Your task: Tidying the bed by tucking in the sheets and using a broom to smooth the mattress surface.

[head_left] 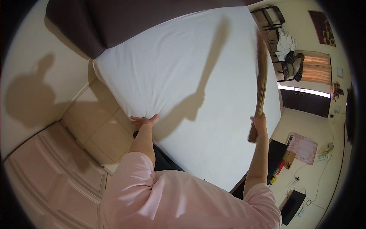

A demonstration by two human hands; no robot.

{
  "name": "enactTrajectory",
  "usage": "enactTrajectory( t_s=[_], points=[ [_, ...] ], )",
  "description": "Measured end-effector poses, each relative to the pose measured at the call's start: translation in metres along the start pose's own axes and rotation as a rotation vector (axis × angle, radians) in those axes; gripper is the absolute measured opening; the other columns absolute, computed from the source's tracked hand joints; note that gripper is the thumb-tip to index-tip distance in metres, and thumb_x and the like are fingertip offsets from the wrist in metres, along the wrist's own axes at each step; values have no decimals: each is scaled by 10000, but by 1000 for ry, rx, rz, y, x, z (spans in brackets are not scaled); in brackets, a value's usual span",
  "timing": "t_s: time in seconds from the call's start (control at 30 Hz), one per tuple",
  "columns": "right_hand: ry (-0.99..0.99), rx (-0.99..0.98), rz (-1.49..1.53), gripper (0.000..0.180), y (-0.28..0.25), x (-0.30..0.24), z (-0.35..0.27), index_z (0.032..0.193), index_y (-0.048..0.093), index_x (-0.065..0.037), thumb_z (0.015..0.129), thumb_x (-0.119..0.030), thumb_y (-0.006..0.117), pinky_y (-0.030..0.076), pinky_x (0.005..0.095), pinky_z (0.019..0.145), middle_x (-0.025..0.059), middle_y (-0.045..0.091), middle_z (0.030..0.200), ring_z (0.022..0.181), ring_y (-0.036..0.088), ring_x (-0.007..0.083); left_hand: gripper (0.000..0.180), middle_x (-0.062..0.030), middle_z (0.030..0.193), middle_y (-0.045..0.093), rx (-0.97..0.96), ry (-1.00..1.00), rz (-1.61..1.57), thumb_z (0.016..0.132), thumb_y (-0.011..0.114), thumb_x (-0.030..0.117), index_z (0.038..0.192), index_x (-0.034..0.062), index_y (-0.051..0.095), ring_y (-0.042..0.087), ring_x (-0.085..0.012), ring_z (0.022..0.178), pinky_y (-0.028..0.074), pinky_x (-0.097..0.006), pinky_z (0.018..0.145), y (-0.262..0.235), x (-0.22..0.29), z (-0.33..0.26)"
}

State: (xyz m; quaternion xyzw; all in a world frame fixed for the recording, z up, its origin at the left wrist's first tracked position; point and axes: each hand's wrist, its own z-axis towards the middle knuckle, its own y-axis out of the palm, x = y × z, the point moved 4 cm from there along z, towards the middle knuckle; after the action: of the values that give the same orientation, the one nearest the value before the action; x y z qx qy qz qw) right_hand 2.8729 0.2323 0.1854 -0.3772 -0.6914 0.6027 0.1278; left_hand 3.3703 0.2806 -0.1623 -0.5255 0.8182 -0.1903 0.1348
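A white sheet (175,72) covers the bed's mattress, with creases fanning out from its near left edge. At that edge my left hand (145,121) presses on the sheet, thumb and fingers spread. My right hand (259,125) is closed around the lower end of a broom (261,80), a long bundle of thin brown sticks. The broom is raised upright over the bed's right side, its far end blurred. Its shadow and that of my arm fall across the sheet.
A dark padded headboard (126,17) borders the bed's far left side. Panelled doors (57,171) stand at lower left beside floor tiles (101,131). To the right are a chair with clothes (286,44), a dark door (305,102) and a black table (277,150).
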Motion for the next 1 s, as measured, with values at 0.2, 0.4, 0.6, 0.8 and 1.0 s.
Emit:
enactTrajectory(
  t_s=[0.2,0.4,0.6,0.8,1.0],
  points=[
    [77,-449,267,339,118,-79,-26,1018,489,34,753,-99,652,508,367,561,117,588,776,622,604,204,1663,-307,1539,34,-76,-14,-37,418,793,776,1434,10,-279,363,-384,1342,380,-444,1082,-2,0,1],
    [-645,-1075,-490,371,92,-109,-173,1051,538,-77,715,-149,675,517,407,729,175,643,903,766,648,324,1621,-290,1539,67,106,76,-50,455,808,738,1447,17,-252,372,-374,1336,376,-431,1087,5,-11,-1],
    [-578,-399,-607,453,-26,-94,-132,1089,549,-96,679,-181,722,504,477,715,182,651,850,833,625,411,1526,-288,1496,163,61,264,-217,534,863,599,1459,31,-209,313,-376,1358,371,-383,1100,0,-20,-10],
    [-174,24,-164,435,-74,-14,-70,1072,550,23,694,-100,730,494,369,586,124,592,741,643,602,242,1523,-284,1509,111,50,235,-190,559,859,586,1441,23,-249,308,-373,1363,364,-383,1108,0,-19,-10],
    [26,-192,403,333,38,-47,14,1023,521,29,768,-106,687,474,332,527,59,565,738,599,565,171,1500,-290,1488,120,51,389,-220,582,831,612,1432,-31,-225,286,-374,1365,299,-375,1138,17,-27,21]
  ],
)
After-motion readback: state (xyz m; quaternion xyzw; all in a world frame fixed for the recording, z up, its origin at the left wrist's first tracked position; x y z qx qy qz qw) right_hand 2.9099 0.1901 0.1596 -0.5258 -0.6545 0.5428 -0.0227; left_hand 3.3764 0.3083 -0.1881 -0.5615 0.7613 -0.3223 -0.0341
